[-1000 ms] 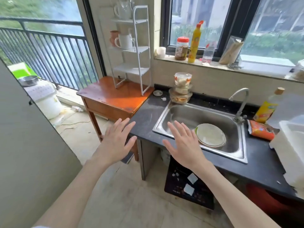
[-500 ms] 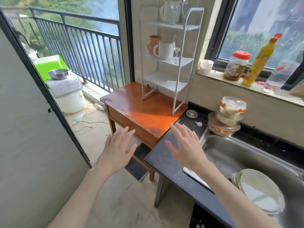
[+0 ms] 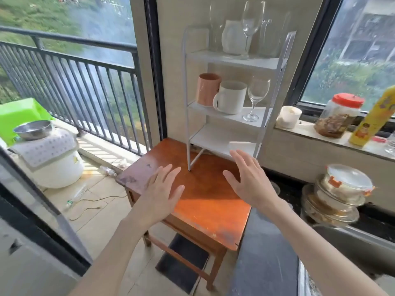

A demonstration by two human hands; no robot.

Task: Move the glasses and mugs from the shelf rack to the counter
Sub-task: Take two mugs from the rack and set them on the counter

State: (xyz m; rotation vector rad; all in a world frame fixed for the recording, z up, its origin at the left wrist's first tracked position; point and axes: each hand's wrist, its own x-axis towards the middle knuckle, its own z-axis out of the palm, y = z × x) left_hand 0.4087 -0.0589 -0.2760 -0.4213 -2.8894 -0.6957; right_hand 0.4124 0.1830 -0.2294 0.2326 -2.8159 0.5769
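A white three-tier shelf rack (image 3: 277, 67) stands on a small orange wooden table (image 3: 205, 201). Its top tier holds a white mug (image 3: 232, 38), a wine glass (image 3: 249, 24) and other clear glasses. On the middle tier stand a pink mug (image 3: 206, 89), a white mug (image 3: 230, 97) and a wine glass (image 3: 256, 97). The bottom tier is bare. My left hand (image 3: 162, 193) and my right hand (image 3: 250, 180) hover open above the table, below the rack, holding nothing. The dark counter (image 3: 265, 253) runs along the right.
Stacked lidded food containers (image 3: 339, 195) sit on the counter beside the sink edge. The windowsill holds a white cup (image 3: 288, 116), a red-lidded jar (image 3: 339, 114) and a yellow bottle (image 3: 376, 118). A balcony railing (image 3: 74, 82), a white bucket with a steel bowl (image 3: 33, 129) lie left.
My view has swung left and moved closer to the rack, so the sink has left the frame. Both open hands now hang over the wooden table, nearer the rack.
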